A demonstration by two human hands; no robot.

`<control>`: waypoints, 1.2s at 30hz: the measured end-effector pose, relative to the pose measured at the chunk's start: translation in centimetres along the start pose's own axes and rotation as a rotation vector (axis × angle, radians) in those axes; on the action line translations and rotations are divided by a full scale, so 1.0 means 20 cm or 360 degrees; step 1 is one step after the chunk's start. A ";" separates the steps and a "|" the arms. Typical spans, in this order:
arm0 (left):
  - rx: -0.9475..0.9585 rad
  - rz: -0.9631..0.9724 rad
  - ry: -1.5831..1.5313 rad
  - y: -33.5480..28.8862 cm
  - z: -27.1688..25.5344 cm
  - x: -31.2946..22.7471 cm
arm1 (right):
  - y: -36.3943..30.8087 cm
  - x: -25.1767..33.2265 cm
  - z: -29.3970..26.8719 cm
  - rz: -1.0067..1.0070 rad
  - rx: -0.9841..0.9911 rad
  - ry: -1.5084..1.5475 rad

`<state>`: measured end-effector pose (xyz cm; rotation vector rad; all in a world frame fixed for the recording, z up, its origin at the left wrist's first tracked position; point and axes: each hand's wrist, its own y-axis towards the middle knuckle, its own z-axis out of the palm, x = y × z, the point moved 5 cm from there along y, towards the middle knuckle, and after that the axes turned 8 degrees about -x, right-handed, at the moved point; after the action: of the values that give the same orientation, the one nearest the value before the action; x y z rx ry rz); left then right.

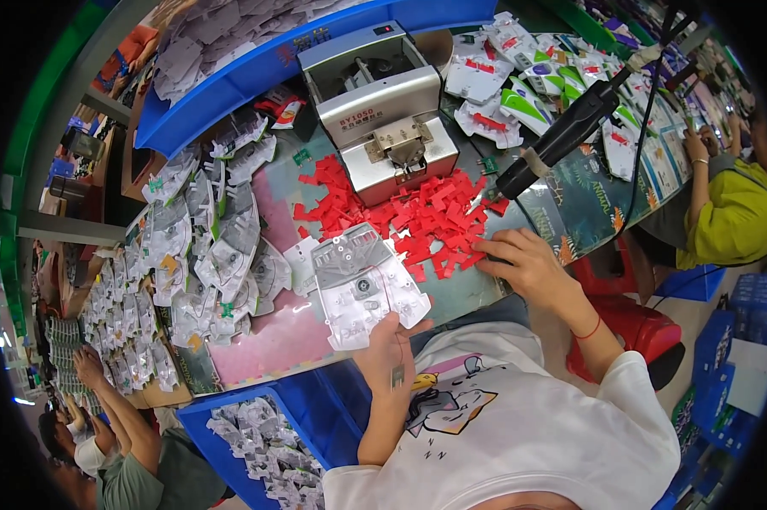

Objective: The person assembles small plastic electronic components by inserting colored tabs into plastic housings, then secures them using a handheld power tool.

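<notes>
My left hand (385, 353) is closed on the lower edge of a white plastic shell (349, 321), tilted up so its inner side with posts, a round part and a clear grey upper section shows. A small board (398, 376) hangs by thin wire below the shell, against my left hand. My right hand (519, 259) is at the right edge of a heap of red plastic pieces (438, 212), fingers bent and apart, fingertips touching the heap. I see nothing held in it. Behind the heap stands a silver screw feeder (375, 110).
A black electric screwdriver (562, 136) hangs right of the feeder. White shells (230, 246) are stacked at left; shells with red and green parts (528, 85) lie back right. A blue bin (200, 416) sits below the table edge. Co-workers (732, 204) sit on both sides.
</notes>
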<state>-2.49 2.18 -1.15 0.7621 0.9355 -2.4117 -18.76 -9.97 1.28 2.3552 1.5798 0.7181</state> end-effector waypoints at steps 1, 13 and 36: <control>-0.0002 0.0001 0.0000 0.00 0.00 0.01 | 0.00 -0.01 0.00 -0.0001 0.0000 0.0002; -0.0222 0.0042 -0.0048 -0.03 0.03 0.05 | 0.10 -0.02 -0.14 0.0416 -0.0590 0.0651; -0.0120 0.0648 0.0204 -0.12 0.06 -0.02 | 0.41 0.45 -0.16 -0.0235 -0.0597 0.0299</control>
<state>-3.87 2.94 0.99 0.9823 0.8205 -1.9840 -11.13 -5.38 10.03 1.9298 1.5111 1.1180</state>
